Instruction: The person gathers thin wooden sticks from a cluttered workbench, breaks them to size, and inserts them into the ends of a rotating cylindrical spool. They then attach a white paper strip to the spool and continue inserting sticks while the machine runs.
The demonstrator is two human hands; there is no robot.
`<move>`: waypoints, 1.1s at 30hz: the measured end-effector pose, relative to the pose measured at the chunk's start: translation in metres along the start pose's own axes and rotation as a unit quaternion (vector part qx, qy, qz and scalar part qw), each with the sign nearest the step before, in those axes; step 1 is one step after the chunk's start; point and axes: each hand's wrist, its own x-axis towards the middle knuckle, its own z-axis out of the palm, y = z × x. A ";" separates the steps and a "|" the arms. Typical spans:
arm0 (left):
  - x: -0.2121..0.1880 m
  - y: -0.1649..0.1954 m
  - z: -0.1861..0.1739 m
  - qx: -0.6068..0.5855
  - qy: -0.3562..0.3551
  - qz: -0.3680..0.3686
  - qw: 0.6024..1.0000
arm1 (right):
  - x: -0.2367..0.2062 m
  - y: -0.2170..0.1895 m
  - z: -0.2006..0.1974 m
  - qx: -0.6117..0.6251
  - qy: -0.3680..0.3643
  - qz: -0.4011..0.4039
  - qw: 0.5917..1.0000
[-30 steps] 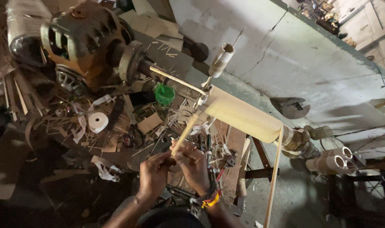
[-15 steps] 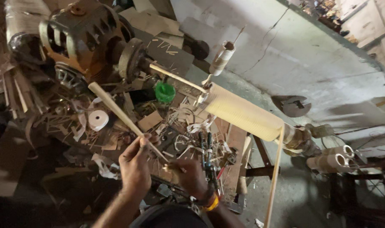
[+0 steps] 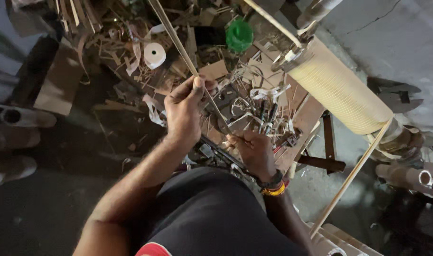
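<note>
My left hand (image 3: 184, 111) grips a long thin wooden strip (image 3: 176, 40) that slants up and to the left, out of the top of the view. My right hand (image 3: 252, 150), with bands on its wrist, is closed around the strip's lower end over a cluttered low wooden bench (image 3: 307, 116). What else the right fingers hold is hidden. A large cream roll wound with thin cord (image 3: 340, 87) lies on a spindle just right of my hands.
Wood offcuts and curled strips (image 3: 254, 95) litter the bench. A white tape roll (image 3: 154, 54) and a green plastic cap (image 3: 239, 35) lie at the top. Cardboard tubes (image 3: 415, 175) sit at right, another long stick (image 3: 351, 178) leans there, and a tube (image 3: 24, 117) lies at left.
The view has dropped and moved closer to the bench. My left hand has slid up the strip, which now stands steeper, while my right hand stays at its lower end.
</note>
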 end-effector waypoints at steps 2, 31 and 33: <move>0.003 0.003 -0.003 -0.008 0.003 0.009 1.000 | 0.000 -0.004 0.001 0.017 0.006 -0.017 1.000; 0.006 0.009 0.004 0.010 -0.026 0.071 0.997 | 0.017 0.009 0.005 0.197 -0.074 0.056 0.976; 0.008 0.011 0.005 0.003 -0.020 0.072 0.997 | 0.018 0.014 0.006 0.254 -0.092 0.021 0.963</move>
